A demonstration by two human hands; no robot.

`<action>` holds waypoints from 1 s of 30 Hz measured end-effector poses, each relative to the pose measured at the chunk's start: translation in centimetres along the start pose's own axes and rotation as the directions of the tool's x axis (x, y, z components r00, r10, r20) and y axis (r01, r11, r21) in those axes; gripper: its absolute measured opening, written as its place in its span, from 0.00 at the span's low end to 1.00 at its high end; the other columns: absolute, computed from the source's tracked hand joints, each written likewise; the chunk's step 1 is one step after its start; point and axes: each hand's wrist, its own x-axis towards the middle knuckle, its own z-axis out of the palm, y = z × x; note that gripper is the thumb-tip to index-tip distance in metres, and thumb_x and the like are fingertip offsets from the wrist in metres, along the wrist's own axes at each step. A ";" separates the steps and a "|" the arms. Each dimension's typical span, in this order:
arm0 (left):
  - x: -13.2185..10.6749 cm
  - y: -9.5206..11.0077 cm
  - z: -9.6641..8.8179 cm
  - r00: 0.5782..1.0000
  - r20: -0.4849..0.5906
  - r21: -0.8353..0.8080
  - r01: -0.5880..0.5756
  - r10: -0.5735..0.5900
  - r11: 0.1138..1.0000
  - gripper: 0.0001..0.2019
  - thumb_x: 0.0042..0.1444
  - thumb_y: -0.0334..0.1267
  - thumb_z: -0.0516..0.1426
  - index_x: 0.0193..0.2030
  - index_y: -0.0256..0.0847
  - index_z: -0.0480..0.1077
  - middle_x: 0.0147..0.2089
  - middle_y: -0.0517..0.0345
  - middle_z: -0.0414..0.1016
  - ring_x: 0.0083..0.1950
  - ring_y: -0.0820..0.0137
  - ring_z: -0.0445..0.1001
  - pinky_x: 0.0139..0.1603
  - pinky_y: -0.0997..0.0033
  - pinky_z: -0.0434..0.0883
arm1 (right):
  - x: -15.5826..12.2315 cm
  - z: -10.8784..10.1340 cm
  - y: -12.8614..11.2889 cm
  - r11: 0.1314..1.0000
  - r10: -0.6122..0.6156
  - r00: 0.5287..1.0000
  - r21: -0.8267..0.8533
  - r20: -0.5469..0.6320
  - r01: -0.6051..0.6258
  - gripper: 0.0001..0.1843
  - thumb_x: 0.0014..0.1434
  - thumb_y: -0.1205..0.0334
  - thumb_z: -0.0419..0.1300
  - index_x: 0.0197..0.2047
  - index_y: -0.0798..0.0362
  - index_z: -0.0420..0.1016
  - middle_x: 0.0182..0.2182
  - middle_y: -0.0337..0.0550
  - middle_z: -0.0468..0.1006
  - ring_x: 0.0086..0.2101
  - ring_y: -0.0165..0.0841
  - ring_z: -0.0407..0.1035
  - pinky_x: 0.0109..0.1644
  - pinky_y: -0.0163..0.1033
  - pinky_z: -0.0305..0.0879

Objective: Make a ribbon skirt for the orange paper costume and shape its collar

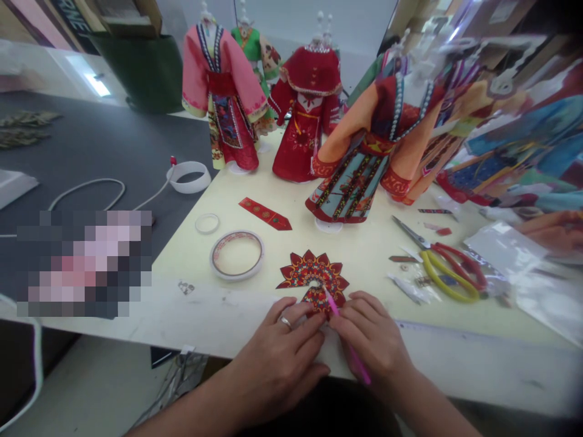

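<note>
A red, scallop-edged piece [315,270] with colourful patterning, shaped like an open ring or doll's collar, lies on the table. My left hand [289,346], with a ring on one finger, has its bent fingertips closed on the piece's near edge. In my right hand [376,334] is a slim pink pen-like tool [348,346], its pale tip over the piece near the centre hole. The right fingers also touch the piece's near right edge. A red pointed strip [265,213] rests farther back. Left of the piece lies a roll of double-sided tape [237,255].
Doll stands wear a pink robe [228,97], a red dress [303,121] and an orange robe [359,152]; several more crowd the right. Scissors [439,258] with red and yellow handles lie right, among scraps and plastic bags [505,249]. A white ring [189,177] and cable sit left.
</note>
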 end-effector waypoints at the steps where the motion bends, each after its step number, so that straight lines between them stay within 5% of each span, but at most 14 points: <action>1: 0.0 0.0 0.0 1.000 -0.002 0.001 -0.002 0.002 1.000 0.15 0.58 0.36 0.53 0.51 0.34 0.66 0.53 0.46 0.71 0.56 0.57 0.64 0.58 0.51 0.58 | 0.1 -0.1 0.0 1.000 -0.005 1.000 -0.007 0.004 0.005 0.12 0.59 0.74 0.47 0.36 0.57 0.70 0.27 0.45 0.73 0.34 0.35 0.66 0.45 0.49 0.63; 14: 0.2 -0.1 -0.1 0.997 0.072 -0.001 0.000 0.000 1.000 0.19 0.59 0.41 0.52 0.54 0.34 0.64 0.57 0.48 0.69 0.56 0.55 0.64 0.59 0.49 0.55 | -0.6 -0.6 -0.2 0.990 -0.091 0.993 -0.100 0.073 0.098 0.14 0.63 0.72 0.45 0.40 0.59 0.72 0.31 0.47 0.76 0.37 0.37 0.67 0.50 0.49 0.60; 22: 0.2 0.1 -0.3 0.997 0.081 -0.004 0.012 -0.012 1.000 0.15 0.60 0.42 0.52 0.48 0.34 0.67 0.55 0.48 0.70 0.56 0.55 0.63 0.60 0.49 0.54 | -0.9 -0.2 0.5 0.978 0.127 0.987 0.180 -0.099 -0.108 0.15 0.55 0.79 0.51 0.43 0.57 0.68 0.30 0.45 0.74 0.32 0.34 0.66 0.41 0.47 0.63; 30: 0.1 -0.1 0.0 0.997 0.074 0.006 -0.003 0.003 1.000 0.14 0.60 0.41 0.52 0.48 0.35 0.67 0.55 0.49 0.69 0.57 0.56 0.62 0.60 0.50 0.55 | -1.2 0.1 0.6 0.984 0.095 0.990 0.159 -0.108 -0.077 0.16 0.53 0.80 0.51 0.43 0.58 0.68 0.32 0.47 0.74 0.34 0.35 0.66 0.42 0.49 0.63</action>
